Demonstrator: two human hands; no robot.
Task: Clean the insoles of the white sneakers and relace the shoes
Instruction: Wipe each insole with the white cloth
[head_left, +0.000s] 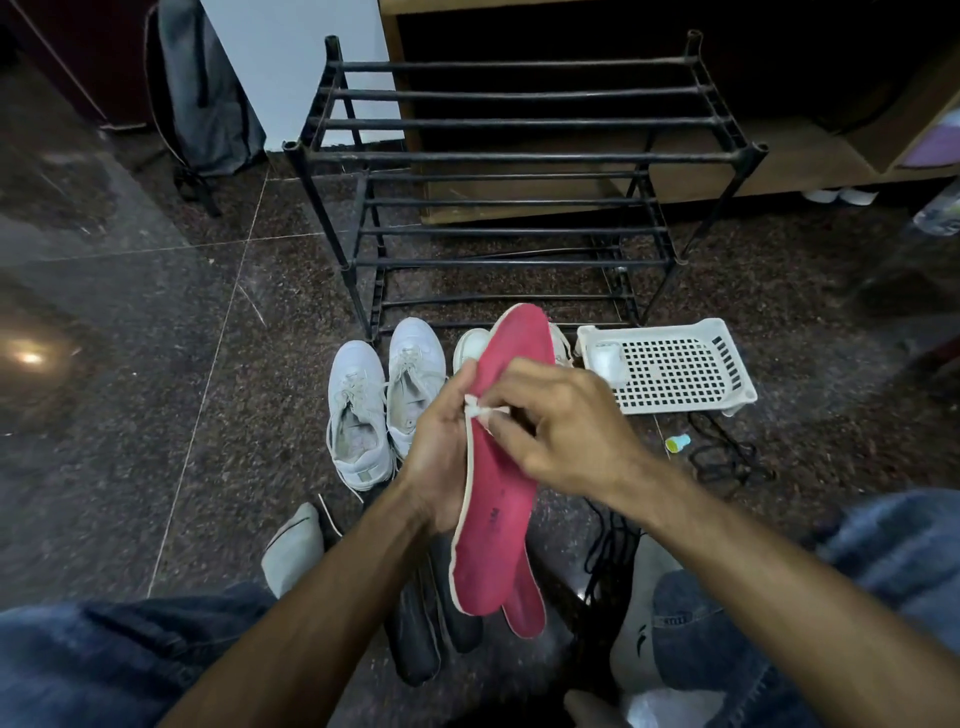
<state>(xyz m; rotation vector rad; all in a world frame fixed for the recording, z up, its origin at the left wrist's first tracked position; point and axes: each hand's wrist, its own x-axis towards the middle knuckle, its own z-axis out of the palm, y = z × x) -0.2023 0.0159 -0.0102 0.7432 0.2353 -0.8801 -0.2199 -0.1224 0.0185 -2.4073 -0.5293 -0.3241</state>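
A: Left hand (441, 457)?
B: Wrapped round the left edge of the red insole (501, 467), thumb up near the forefoot, fingers behind and hidden. Insole held upright above the floor, toe end pointing away, heel end down toward the lap.

A: Right hand (561, 431)?
B: Fingers curled, pinching a small white wipe (480, 410) against the insole's white rim, just beside the left thumb.

A: Second insole?
B: Second red insole (527, 608) seen partly behind the heel of the first, lower down. Cannot tell whether held or lying on the floor.

A: Sneakers?
B: Pair of white sneakers (384, 405) on the dark speckled floor (182, 364), side by side, toes away, laces in. Another white shoe (470, 348) mostly hidden behind the insole.

A: Surroundings?
B: Black shoe rack (519, 156) past the shoes. White perforated tray (670, 369) to the right, a small white item in its near-left corner. Small green-and-yellow cap (678, 443) and dark laces (727, 457) on the floor near the tray. Dark shoes (415, 623) below the insoles. Denim-clad knees at both lower corners.
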